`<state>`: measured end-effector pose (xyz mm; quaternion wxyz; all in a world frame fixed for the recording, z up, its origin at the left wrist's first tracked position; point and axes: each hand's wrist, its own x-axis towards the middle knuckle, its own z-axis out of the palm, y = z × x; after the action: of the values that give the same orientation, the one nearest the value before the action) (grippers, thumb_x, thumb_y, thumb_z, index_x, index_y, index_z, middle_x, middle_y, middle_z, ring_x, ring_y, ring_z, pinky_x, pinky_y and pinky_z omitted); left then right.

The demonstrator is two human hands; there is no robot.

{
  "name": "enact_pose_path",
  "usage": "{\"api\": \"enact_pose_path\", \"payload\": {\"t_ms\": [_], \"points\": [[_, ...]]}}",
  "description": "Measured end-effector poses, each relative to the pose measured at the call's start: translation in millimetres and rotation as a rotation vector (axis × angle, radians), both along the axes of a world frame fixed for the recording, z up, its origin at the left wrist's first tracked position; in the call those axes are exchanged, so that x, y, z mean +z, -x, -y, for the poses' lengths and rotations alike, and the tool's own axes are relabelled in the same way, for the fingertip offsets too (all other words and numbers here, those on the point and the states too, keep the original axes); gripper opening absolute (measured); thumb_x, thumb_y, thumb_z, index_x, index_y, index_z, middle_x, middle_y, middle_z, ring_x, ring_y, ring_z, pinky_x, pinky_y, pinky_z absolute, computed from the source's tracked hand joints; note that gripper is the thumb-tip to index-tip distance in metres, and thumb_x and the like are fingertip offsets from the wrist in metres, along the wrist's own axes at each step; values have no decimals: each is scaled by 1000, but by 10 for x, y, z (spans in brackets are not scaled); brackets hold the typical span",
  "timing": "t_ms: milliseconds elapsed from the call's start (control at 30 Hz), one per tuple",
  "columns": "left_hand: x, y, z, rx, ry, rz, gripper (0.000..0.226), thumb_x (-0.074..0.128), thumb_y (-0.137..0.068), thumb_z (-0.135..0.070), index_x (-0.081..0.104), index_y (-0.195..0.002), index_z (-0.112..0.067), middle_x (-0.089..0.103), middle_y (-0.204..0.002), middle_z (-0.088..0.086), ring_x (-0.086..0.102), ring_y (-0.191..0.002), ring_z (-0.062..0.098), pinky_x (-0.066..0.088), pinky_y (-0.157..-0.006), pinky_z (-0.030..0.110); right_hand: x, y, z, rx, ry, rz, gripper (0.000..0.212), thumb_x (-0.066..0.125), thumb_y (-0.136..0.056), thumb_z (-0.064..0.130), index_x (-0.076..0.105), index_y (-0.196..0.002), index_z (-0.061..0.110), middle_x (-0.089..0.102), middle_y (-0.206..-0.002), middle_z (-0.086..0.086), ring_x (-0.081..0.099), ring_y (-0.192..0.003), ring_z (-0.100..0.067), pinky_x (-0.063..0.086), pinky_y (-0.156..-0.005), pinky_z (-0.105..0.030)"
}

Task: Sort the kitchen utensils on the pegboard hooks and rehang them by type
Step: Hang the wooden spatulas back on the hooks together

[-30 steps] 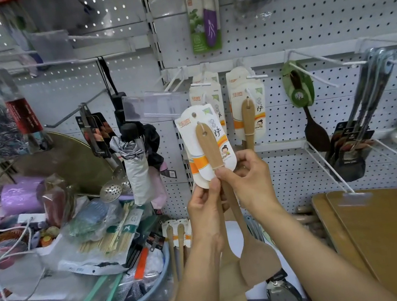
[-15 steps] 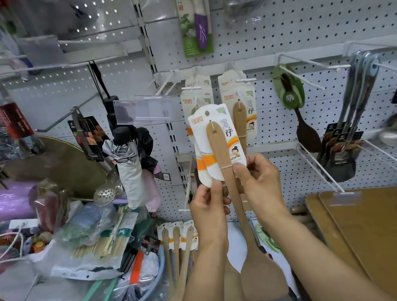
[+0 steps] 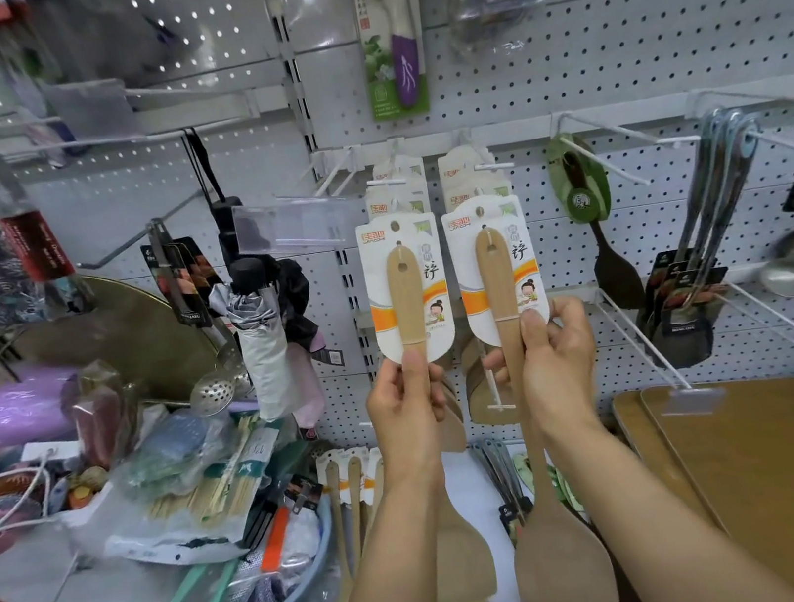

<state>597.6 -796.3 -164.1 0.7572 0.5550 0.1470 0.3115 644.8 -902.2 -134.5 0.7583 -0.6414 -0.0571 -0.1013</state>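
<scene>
Head view: left hand (image 3: 404,406) pinching one carded pale wooden spatula (image 3: 407,299), right hand (image 3: 552,359) another (image 3: 500,294) at three o'clock; light, stiff, best gripped mid-handle.

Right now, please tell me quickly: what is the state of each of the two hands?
Left hand: closed, gripping the left wooden spatula by its handle.
Right hand: closed, gripping the right wooden spatula by its handle.

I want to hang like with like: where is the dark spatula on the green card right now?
In the head view, the dark spatula hangs on a pegboard hook right of centre, between the carded wooden spatula in the right hand and the bunch of steel utensils.
</scene>
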Motion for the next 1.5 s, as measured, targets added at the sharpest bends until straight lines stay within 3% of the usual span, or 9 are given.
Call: {"api": "enact_pose_path", "payload": {"t_ms": [300,700,867,1333,1500], "points": [[80,-60,-23,-13,8,-48,28,49,-101,-29,58,-84,-8,59,-67,0,43,-51,10,34,-46,23,33,-49,12,2,-73,-34,10,39,-103,16,40,-93,14,64,-59,-18,56,-42,-19,45,-41,-28],[141,-152,-73,-20,11,-65,26,50,-100,-26,57,-82,-8,60,-67,-1,44,-50,9,33,-45,22,5,-126,-32,-18,-92,-35,11,38,-103,16,41,-92,18,65,-68,-23,60,-45,-19,46,-43,-27],[131,-185,-68,-32,28,-72,24,51,-100,-26,59,-87,-9,61,-71,1,45,-50,9,34,-45,22,-10,-142,-41,-13,-85,-12,6,39,-102,14,41,-98,11,64,-66,-25,59,-44,-19,47,-42,-27],[105,-295,-56,-31,56,-55,23,50,-100,-24,59,-89,-7,61,-70,3,46,-52,10,36,-47,22,-120,-214,-56,-38,-71,13,12,40,-102,15,42,-90,19,64,-72,-26,63,-50,-22,51,-48,-33],[74,-332,-73,-21,36,-69,23,50,-100,-25,60,-91,-6,62,-71,4,48,-54,12,39,-49,23,-151,-209,-54,-65,-76,12,8,41,-102,15,43,-96,11,63,-70,-29,61,-48,-23,50,-47,-33]]}}
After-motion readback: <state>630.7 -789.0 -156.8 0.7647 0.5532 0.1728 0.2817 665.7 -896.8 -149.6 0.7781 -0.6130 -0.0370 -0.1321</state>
